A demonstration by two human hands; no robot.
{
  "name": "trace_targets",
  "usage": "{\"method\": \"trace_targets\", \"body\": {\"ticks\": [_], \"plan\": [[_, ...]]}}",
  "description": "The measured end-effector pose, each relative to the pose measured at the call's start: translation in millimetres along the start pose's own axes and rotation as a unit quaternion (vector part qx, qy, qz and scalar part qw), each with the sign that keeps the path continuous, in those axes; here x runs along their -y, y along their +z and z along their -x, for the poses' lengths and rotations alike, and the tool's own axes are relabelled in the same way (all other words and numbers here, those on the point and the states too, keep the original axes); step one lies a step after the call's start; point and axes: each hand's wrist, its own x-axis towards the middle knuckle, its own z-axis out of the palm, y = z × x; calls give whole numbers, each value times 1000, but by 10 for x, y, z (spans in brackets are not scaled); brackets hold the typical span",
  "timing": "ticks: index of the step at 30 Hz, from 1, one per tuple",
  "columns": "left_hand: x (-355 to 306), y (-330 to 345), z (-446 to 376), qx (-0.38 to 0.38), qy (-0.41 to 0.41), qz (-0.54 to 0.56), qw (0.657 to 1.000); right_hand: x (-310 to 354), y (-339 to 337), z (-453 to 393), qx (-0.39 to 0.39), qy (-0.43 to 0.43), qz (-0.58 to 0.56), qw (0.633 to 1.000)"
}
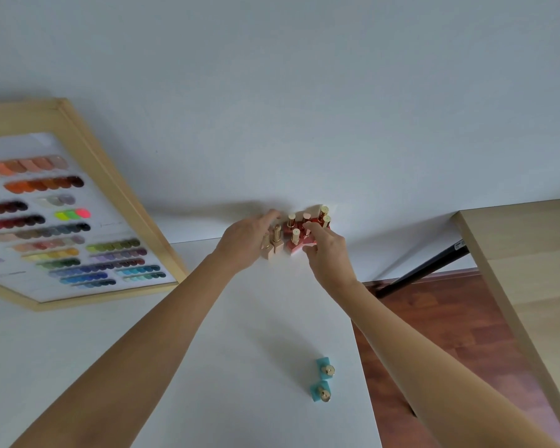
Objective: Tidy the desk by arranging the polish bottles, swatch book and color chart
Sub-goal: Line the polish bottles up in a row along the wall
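A cluster of red and pink polish bottles (299, 236) with gold caps stands at the far edge of the white desk (188, 350) against the wall. My left hand (244, 242) curls round two beige bottles (272, 245) at the cluster's left side. My right hand (325, 253) rests on the cluster's right front, fingers touching a red bottle. Two teal bottles (323, 379) stand apart, nearer me by the desk's right edge. The framed color chart (55, 215) leans at the left. No swatch book is in view.
A light wooden table (524, 270) stands to the right, across a gap showing reddish wood floor (434, 334) and a black table leg (424, 273). The white wall (304, 92) rises directly behind the bottles.
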Motion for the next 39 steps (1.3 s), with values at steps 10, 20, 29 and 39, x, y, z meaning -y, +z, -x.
{"method": "trace_targets", "body": {"ticks": [10, 20, 29, 39], "plan": [[-3, -37, -166, 51, 15, 5, 999, 82, 74, -238, 28, -17, 8, 999], [-104, 204, -117, -83, -92, 111, 986, 16, 120, -203, -9, -17, -1, 1000], [-46, 578, -38, -90, -231, 195, 949, -464, 92, -7, -94, 174, -57, 979], [-110, 784, -212, -153, -269, 225, 924, -531, 163, -354, -30, 153, -7, 988]]}}
